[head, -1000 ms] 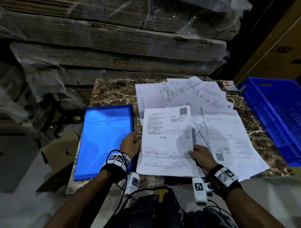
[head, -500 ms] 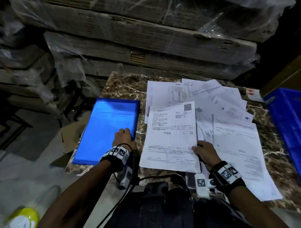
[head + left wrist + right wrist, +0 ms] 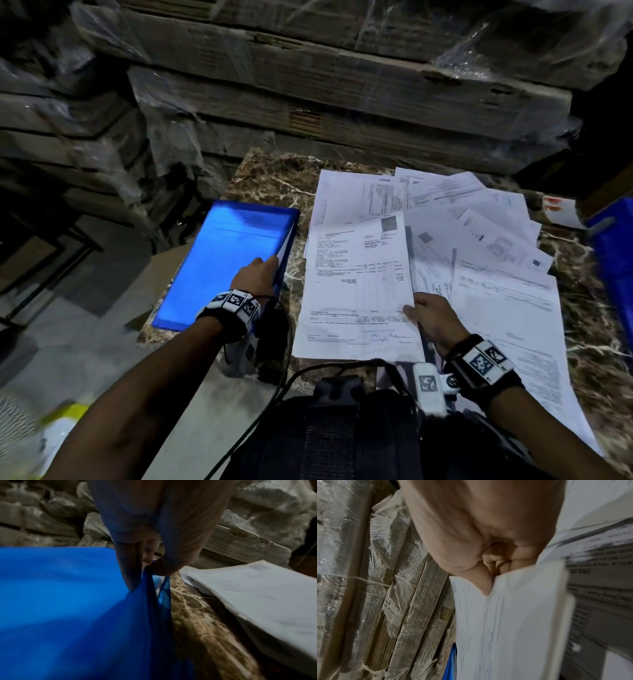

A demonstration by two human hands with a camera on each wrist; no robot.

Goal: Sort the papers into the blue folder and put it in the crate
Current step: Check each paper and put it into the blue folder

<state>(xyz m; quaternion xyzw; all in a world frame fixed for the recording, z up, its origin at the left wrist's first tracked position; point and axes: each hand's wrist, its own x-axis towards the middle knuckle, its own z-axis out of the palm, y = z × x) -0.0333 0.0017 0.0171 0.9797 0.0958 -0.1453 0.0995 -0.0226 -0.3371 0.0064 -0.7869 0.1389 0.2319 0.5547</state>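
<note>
My left hand [image 3: 255, 279] pinches the blue folder's [image 3: 222, 267] right edge, lifting the cover so sheets can slide in. My right hand [image 3: 430, 317] grips the top sheet [image 3: 359, 284] at its near-right corner. More papers [image 3: 479, 240] fan rightward over the marble table [image 3: 274, 178]; the crate [image 3: 613, 260] waits far right.

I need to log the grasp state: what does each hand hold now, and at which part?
The left hand pinches the blue folder's top cover at its right edge. The right hand pinches the top printed sheet at its right edge.
</note>
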